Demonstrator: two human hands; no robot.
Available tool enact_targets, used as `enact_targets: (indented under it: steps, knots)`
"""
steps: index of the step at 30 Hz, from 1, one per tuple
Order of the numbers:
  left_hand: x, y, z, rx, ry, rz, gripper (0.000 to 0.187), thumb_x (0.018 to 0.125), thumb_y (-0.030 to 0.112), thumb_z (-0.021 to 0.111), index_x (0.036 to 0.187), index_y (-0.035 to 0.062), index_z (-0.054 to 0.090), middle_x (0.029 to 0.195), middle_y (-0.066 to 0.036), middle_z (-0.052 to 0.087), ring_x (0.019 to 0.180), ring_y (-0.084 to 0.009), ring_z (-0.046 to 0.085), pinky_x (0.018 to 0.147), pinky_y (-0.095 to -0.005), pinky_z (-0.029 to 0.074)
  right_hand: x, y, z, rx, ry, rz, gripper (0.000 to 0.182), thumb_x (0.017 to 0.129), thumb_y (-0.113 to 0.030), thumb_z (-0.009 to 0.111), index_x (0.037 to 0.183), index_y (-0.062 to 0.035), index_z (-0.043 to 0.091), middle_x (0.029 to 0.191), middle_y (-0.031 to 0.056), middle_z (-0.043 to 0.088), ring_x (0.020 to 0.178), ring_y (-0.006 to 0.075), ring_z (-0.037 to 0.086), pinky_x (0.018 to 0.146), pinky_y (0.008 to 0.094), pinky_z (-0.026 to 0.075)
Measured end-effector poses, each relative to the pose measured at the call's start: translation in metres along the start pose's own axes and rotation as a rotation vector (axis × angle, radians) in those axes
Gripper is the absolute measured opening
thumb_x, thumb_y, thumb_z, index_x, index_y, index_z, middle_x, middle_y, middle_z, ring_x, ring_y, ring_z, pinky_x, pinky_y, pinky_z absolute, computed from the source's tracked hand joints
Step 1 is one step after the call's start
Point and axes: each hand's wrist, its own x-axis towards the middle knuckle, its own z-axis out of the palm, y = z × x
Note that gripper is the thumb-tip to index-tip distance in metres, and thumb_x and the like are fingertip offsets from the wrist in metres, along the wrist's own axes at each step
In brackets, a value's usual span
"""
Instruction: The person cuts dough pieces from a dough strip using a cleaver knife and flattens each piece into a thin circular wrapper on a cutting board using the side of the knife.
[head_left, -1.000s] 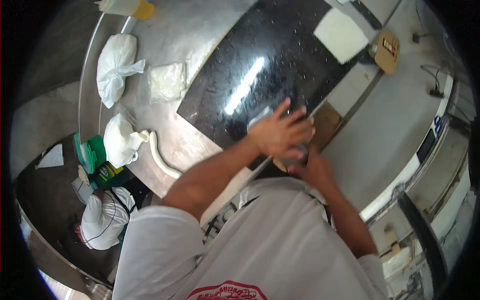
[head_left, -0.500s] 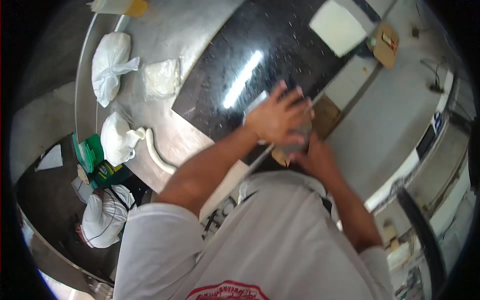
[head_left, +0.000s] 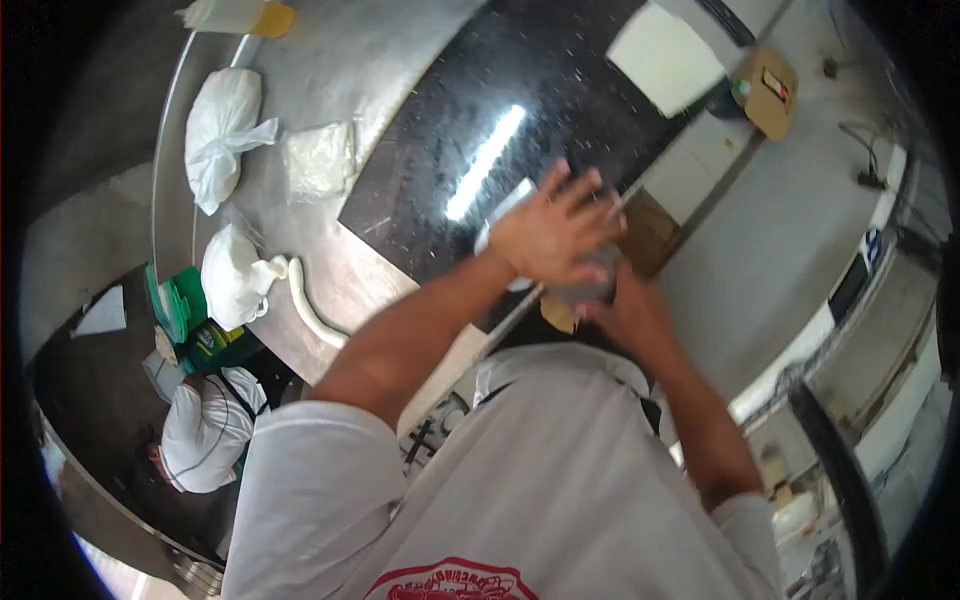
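My left hand [head_left: 558,232] is spread with its fingers apart, above the near right edge of the black worktop [head_left: 545,90]. Partly beneath it lies a greyish-white flat thing [head_left: 508,208], mostly hidden by the palm. Just right of and below it, my right hand [head_left: 632,312] curls its fingers against a dull grey object [head_left: 588,288] between the two hands. What this object is cannot be made out, as the hands cover much of it. A piece of brown cardboard or paper [head_left: 558,314] shows below the hands.
On the steel table [head_left: 380,50] are two white plastic bags [head_left: 222,125], a clear packet [head_left: 320,162] and a white dough-like rope [head_left: 312,308]. A white square sheet [head_left: 668,60] lies on the far right of the worktop. Another person [head_left: 210,435] is at lower left.
The view has shifted slightly. Both hands keep nearly the same pose, with the left hand still spread and the right still against the grey object.
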Motion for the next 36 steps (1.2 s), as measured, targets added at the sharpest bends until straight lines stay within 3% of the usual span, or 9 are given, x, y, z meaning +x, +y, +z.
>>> enact_targets:
  steps: [4, 6, 9, 12, 16, 20, 25, 28, 36]
  knots:
    - [0.022, -0.048, -0.018, 0.145, 0.132, -0.098, 0.069, 0.093, 0.067, 0.053, 0.144, 0.0217, 0.058, 0.154, -0.011, 0.048, 0.146, -0.0382, 0.037, 0.119, -0.0649, 0.022, 0.043, -0.035, -0.047, -0.170, 0.018, -0.109, 0.072, 0.081, -0.042, 0.080, 0.131, 0.0008, 0.052, 0.106, 0.0295, 0.071, 0.102, 0.0473, 0.068, 0.088, 0.0537, 0.054]
    - [0.020, -0.056, -0.019, 0.127, 0.118, -0.120, 0.072, 0.093, 0.067, 0.054, 0.148, 0.0221, 0.054, 0.157, -0.014, 0.044, 0.150, -0.0408, 0.032, 0.119, -0.0667, 0.021, 0.046, -0.041, -0.045, -0.076, 0.043, -0.126, 0.065, 0.080, -0.039, 0.082, 0.122, 0.0038, 0.057, 0.112, 0.0303, 0.069, 0.106, 0.0456, 0.069, 0.088, 0.0528, 0.054]
    - [-0.010, -0.022, -0.001, 0.031, 0.002, -0.065, 0.073, 0.093, 0.070, 0.052, 0.150, 0.0233, 0.052, 0.160, -0.015, 0.040, 0.154, -0.0402, 0.025, 0.121, -0.0662, 0.018, 0.011, -0.003, 0.002, 0.234, -0.007, -0.265, 0.069, 0.081, -0.046, 0.079, 0.127, 0.0006, 0.056, 0.114, 0.0320, 0.068, 0.111, 0.0461, 0.066, 0.093, 0.0544, 0.052]
    - [-0.016, 0.017, 0.017, -0.065, 0.006, -0.020, 0.073, 0.091, 0.073, 0.052, 0.147, 0.0266, 0.054, 0.161, -0.009, 0.041, 0.155, -0.0378, 0.024, 0.123, -0.0654, 0.014, -0.005, 0.041, 0.039, 0.138, 0.040, -0.184, 0.067, 0.082, -0.047, 0.078, 0.123, 0.0015, 0.057, 0.116, 0.0327, 0.067, 0.113, 0.0457, 0.065, 0.093, 0.0554, 0.051]
    - [0.026, -0.005, -0.006, 0.070, 0.036, -0.080, 0.071, 0.092, 0.070, 0.053, 0.147, 0.0243, 0.054, 0.158, -0.010, 0.044, 0.150, -0.0382, 0.033, 0.120, -0.0655, 0.020, 0.019, 0.001, -0.034, -0.042, -0.041, 0.000, 0.069, 0.081, -0.047, 0.079, 0.123, 0.0034, 0.058, 0.109, 0.0308, 0.070, 0.106, 0.0471, 0.068, 0.089, 0.0549, 0.053]
    - [0.035, -0.037, -0.011, 0.126, 0.119, -0.134, 0.074, 0.093, 0.069, 0.053, 0.151, 0.0243, 0.049, 0.159, -0.014, 0.041, 0.149, -0.0405, 0.033, 0.120, -0.0653, 0.019, 0.038, -0.023, -0.061, -0.055, 0.045, -0.135, 0.065, 0.081, -0.042, 0.080, 0.121, 0.0043, 0.059, 0.109, 0.0300, 0.070, 0.105, 0.0471, 0.068, 0.090, 0.0535, 0.053]
    - [-0.040, 0.000, -0.001, 0.023, -0.064, -0.135, 0.078, 0.092, 0.072, 0.051, 0.155, 0.0275, 0.044, 0.163, -0.013, 0.036, 0.154, -0.0382, 0.027, 0.123, -0.0651, 0.013, 0.004, 0.001, 0.022, 0.256, -0.090, -0.290, 0.067, 0.080, -0.038, 0.081, 0.129, 0.0021, 0.057, 0.116, 0.0295, 0.068, 0.114, 0.0469, 0.064, 0.096, 0.0516, 0.051]
    - [-0.030, -0.008, -0.005, 0.036, -0.103, -0.110, 0.077, 0.092, 0.074, 0.049, 0.154, 0.0282, 0.046, 0.163, -0.011, 0.037, 0.153, -0.0381, 0.028, 0.123, -0.0651, 0.014, 0.013, -0.014, 0.011, 0.009, 0.006, -0.130, 0.068, 0.079, -0.039, 0.082, 0.130, -0.0026, 0.057, 0.116, 0.0288, 0.068, 0.111, 0.0472, 0.065, 0.096, 0.0512, 0.052]
    - [0.038, -0.058, -0.017, 0.227, 0.323, -0.062, 0.073, 0.088, 0.069, 0.060, 0.149, 0.0282, 0.052, 0.158, -0.009, 0.044, 0.149, -0.0356, 0.035, 0.120, -0.0659, 0.019, 0.041, -0.034, -0.047, -0.152, 0.229, -0.055, 0.063, 0.080, -0.039, 0.082, 0.126, -0.0030, 0.058, 0.112, 0.0272, 0.070, 0.108, 0.0446, 0.068, 0.092, 0.0516, 0.053]
